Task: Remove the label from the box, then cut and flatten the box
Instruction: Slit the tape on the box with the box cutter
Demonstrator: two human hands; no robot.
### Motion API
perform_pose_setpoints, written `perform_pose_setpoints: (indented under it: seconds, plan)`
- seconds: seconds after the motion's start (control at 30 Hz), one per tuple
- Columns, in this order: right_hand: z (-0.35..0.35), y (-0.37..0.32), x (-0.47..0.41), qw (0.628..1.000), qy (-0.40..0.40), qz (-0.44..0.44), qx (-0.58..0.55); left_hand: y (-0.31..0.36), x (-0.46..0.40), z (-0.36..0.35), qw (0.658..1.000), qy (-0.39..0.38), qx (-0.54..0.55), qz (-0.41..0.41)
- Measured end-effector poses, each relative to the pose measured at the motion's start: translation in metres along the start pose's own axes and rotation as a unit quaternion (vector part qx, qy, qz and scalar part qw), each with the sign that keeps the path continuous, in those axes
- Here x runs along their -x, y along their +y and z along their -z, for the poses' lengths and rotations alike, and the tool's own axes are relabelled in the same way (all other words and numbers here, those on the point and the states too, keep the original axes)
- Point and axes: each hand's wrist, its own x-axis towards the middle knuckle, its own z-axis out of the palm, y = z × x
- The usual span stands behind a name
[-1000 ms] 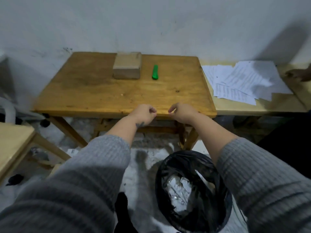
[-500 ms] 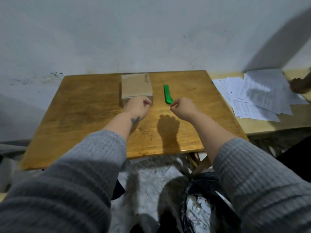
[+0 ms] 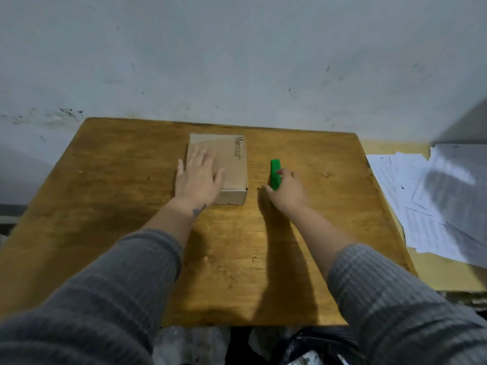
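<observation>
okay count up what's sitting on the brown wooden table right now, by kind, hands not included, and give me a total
Cardboard box: 1, closed, with the left hand flat on top.
Green cutter: 1, with the right hand closing around it.
Total: 2 things on the wooden table.

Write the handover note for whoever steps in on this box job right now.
Left hand: open, flat on top of the cardboard box, covering its left part.
Right hand: fingers curling around the green cutter, which lies on the wooden table just right of the box; not clearly lifted yet.
Box: closed, uncut, at the back middle of the table, with handwriting along its right edge. No printed label shows on the visible faces.
Done: no cutting or flattening visible.
Left: check for any label, cut the box, flatten it.
Loose papers lie on the next table to the right.
</observation>
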Motion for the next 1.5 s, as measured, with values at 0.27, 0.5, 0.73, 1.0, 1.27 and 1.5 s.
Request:
perform_pose_setpoints:
  seconds: [0.27, 0.5, 0.73, 1.0, 1.27, 1.5]
  plan:
    - [0.007, -0.018, -0.047, 0.997, -0.043, -0.024, -0.056, -0.008, 0.007, -0.022, 0.992, 0.119, 0.021, -0.035]
    - [0.047, -0.046, -0.061, 0.927, -0.208, -0.06, -0.306, -0.01, -0.012, -0.011, 0.997, 0.067, 0.038, -0.004]
    - [0.077, -0.064, -0.063, 0.832, -0.348, 0.014, -0.432, -0.013, -0.023, -0.007, 0.999, -0.009, 0.011, 0.039]
    - [0.059, -0.077, -0.056, 0.891, -0.251, 0.057, -0.374, -0.011, -0.021, -0.005, 0.998, -0.016, -0.001, 0.053]
    - [0.053, -0.089, -0.056, 0.965, -0.087, 0.212, -0.132, -0.012, -0.02, -0.006, 0.998, -0.018, 0.006, 0.057]
    - [0.051, -0.11, -0.064, 0.94, -0.078, 0.332, 0.017, -0.013, -0.021, -0.007, 0.998, -0.016, 0.014, 0.057]
